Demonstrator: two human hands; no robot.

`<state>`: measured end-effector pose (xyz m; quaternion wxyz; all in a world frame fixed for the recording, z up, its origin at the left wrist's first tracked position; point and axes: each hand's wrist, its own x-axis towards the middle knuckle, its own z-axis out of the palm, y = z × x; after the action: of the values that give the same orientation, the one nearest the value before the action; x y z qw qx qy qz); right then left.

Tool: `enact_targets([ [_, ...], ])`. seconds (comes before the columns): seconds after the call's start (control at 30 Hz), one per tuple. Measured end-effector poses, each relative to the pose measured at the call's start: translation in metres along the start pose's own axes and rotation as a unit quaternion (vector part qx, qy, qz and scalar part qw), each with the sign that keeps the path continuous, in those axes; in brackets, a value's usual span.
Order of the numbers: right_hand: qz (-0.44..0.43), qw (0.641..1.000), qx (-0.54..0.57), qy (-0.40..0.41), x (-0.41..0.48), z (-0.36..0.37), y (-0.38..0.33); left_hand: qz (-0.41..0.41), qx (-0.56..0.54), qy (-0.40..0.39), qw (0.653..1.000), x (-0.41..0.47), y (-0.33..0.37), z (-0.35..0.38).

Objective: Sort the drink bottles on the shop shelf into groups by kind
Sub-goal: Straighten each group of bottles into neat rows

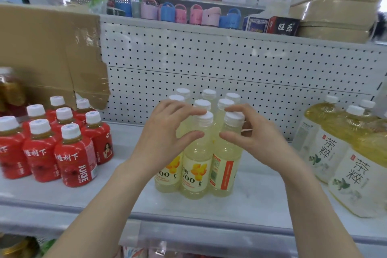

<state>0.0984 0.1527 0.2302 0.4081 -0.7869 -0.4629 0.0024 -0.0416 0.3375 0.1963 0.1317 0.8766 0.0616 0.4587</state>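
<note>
Left hand [167, 132] half open, fingertips resting on the cap of a front lemon-drink bottle [195, 163], thumb by its shoulder; no firm grip visible. Right hand [253, 134] arched the same way over the neighbouring bottle [225, 163], touching its cap. Both bottles stand in the pale yellow cluster mid-shelf [261, 190]. Full plastic: probably fairly heavy, smooth, slightly squeezable. Best held at the neck or the labelled waist. Red juice bottles [73, 153] left, large tea bottles [326, 148] right, both apart. Tight-packed neighbours may tip.

Left hand [167, 132], right hand [252, 138], half-curled (mirrored)
</note>
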Motion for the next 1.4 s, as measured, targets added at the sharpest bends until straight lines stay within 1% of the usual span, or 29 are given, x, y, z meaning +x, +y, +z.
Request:
enact_targets([
  [0.03, 0.001, 1.0, 0.015, 0.001, 0.005, -0.006, -0.002, 0.005, 0.0, 0.001, 1.0, 0.0, -0.001, 0.0],
  [0.07, -0.007, 0.999, 0.019, 0.026, 0.014, -0.012, -0.005, 0.008, 0.001, 0.003, 1.0, 0.0, -0.001, 0.001],
  [0.13, -0.024, 0.995, -0.012, 0.092, 0.041, -0.021, -0.009, 0.016, 0.006, 0.007, 1.0, -0.001, -0.002, 0.002],
  [0.17, -0.025, 0.994, -0.041, 0.094, 0.058, -0.023, -0.01, 0.022, 0.011, 0.01, 1.0, -0.002, -0.002, 0.003],
  [0.2, -0.023, 0.995, -0.074, 0.067, 0.075, -0.024, -0.013, 0.028, 0.017, 0.014, 0.999, -0.002, -0.003, 0.004],
  [0.23, -0.017, 0.993, -0.115, 0.018, 0.094, -0.022, -0.014, 0.033, 0.023, 0.019, 0.999, -0.002, -0.003, 0.006],
  [0.3, -0.004, 0.974, -0.207, -0.087, 0.13, -0.015, -0.016, 0.043, 0.032, 0.028, 0.998, -0.003, -0.005, 0.008],
  [0.33, 0.004, 0.962, -0.24, -0.127, 0.144, -0.01, -0.017, 0.048, 0.035, 0.03, 0.998, -0.004, -0.006, 0.009],
  [0.37, 0.012, 0.952, -0.26, -0.158, 0.155, -0.006, -0.019, 0.052, 0.037, 0.031, 0.997, -0.004, -0.007, 0.009],
  [0.43, 0.018, 0.943, -0.274, -0.191, 0.17, 0.0, -0.02, 0.058, 0.041, 0.031, 0.997, -0.003, -0.007, 0.008],
  [0.63, -0.009, 0.959, -0.227, -0.168, 0.178, 0.014, -0.019, 0.068, 0.041, 0.03, 0.996, -0.003, -0.009, 0.008],
  [0.73, -0.001, 0.967, -0.191, -0.169, 0.172, 0.013, -0.016, 0.064, 0.044, 0.033, 0.996, -0.004, -0.008, 0.009],
  [0.77, 0.002, 0.97, -0.183, -0.16, 0.169, 0.009, -0.015, 0.065, 0.045, 0.034, 0.996, -0.004, -0.009, 0.01],
  [0.8, 0.006, 0.976, -0.173, -0.134, 0.166, 0.003, -0.013, 0.066, 0.044, 0.034, 0.996, -0.005, -0.009, 0.01],
  [0.87, 0.032, 0.98, -0.184, -0.064, 0.157, -0.01, -0.006, 0.067, 0.041, 0.034, 0.996, -0.005, -0.01, 0.011],
  [0.9, 0.058, 0.975, -0.208, -0.047, 0.153, -0.017, -0.002, 0.066, 0.04, 0.033, 0.996, -0.005, -0.01, 0.011],
  [0.97, 0.127, 0.966, -0.21, -0.079, 0.147, -0.025, 0.008, 0.061, 0.04, 0.026, 0.997, -0.005, -0.009, 0.01],
  [1.03, 0.157, 0.969, -0.159, -0.108, 0.142, -0.024, 0.012, 0.058, 0.041, 0.025, 0.997, -0.005, -0.009, 0.01],
  [1.17, 0.131, 0.983, -0.099, -0.084, 0.141, -0.014, 0.008, 0.058, 0.049, 0.021, 0.997, -0.005, -0.008, 0.008],
  [1.27, 0.132, 0.987, -0.051, -0.079, 0.135, -0.012, 0.006, 0.055, 0.051, 0.016, 0.997, -0.005, -0.008, 0.007],
  [1.3, 0.132, 0.988, -0.037, -0.067, 0.132, -0.012, 0.009, 0.055, 0.051, 0.015, 0.997, -0.005, -0.008, 0.008],
  [1.4, 0.117, 0.993, -0.015, 0.008, 0.112, -0.014, 0.015, 0.056, 0.047, 0.016, 0.997, -0.005, -0.009, 0.01],
])
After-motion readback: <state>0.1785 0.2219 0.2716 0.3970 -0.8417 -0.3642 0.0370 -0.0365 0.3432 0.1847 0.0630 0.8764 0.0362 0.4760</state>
